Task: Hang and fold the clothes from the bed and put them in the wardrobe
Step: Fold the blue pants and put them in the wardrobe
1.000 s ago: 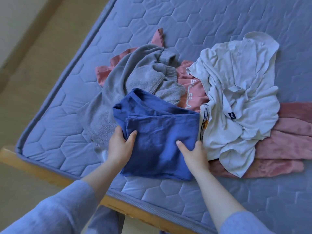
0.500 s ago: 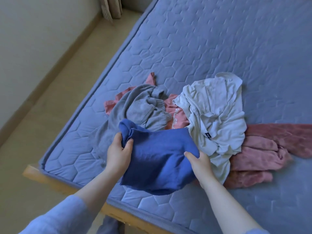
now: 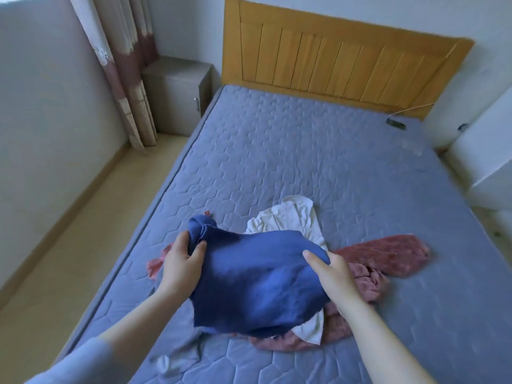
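Note:
A folded blue garment (image 3: 257,281) is lifted off the bed between both hands. My left hand (image 3: 181,264) grips its left edge, fingers curled round the fabric. My right hand (image 3: 331,273) holds its right edge, thumb on top. Under and behind it lies the pile: a white shirt (image 3: 293,217), a dark pink fleece garment (image 3: 385,253) to the right, a salmon pink piece (image 3: 156,266) peeking out at the left, and a grey garment (image 3: 182,356) partly hidden near the bed's front edge.
The blue quilted mattress (image 3: 318,151) stretches to a wooden headboard (image 3: 343,56). A grey bedside cabinet (image 3: 177,92) and curtains (image 3: 124,65) stand at the back left. A floor strip (image 3: 74,223) runs along the left side; a small dark object (image 3: 396,123) lies near the headboard.
Both hands have raised the folded blue garment off the pile. My view has tilted up, bringing in the headboard, cabinet and curtains.

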{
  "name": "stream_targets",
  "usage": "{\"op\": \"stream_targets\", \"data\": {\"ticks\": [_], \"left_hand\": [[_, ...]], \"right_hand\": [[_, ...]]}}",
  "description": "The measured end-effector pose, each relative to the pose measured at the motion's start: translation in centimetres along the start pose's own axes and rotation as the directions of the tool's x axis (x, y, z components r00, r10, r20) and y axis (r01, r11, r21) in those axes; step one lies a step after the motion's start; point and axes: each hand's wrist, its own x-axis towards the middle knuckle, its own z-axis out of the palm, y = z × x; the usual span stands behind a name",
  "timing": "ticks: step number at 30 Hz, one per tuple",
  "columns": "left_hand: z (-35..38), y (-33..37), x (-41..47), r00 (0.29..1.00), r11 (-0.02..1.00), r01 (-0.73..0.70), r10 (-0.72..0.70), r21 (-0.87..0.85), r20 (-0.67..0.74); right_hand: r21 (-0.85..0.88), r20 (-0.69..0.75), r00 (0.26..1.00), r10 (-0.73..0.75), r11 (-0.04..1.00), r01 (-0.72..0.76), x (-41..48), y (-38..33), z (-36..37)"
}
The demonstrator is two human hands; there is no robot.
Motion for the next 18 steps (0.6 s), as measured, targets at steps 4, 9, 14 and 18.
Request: {"op": "stream_targets", "data": {"ticks": [4,9,14,18], "left_hand": [[-1.6,6.4,0.5,0.987,0.989,-0.144,0.145,-0.030,0.065],[-2.5,13.8,-0.6,0.943,0.954,-0.283,0.296,-0.102,0.152],[-1.4,20.9,-3.9,0.866,0.892,-0.417,0.448,-0.173,0.224],[1.0,26.3,-8.5,0.793,0.840,-0.475,0.538,-0.261,0.287]], "right_hand": [[0.016,-0.123,0.991,-0.049,0.999,0.051,-3.4,-4.5,-3.3],[0.059,-0.296,0.951,-0.085,0.993,0.107,-8.5,-8.8,-6.9],[0.094,-0.460,0.882,-0.099,0.983,0.160,-13.8,-11.5,-12.4],[0.120,-0.548,0.832,-0.088,0.976,0.182,-18.3,-12.5,-18.4]]}}
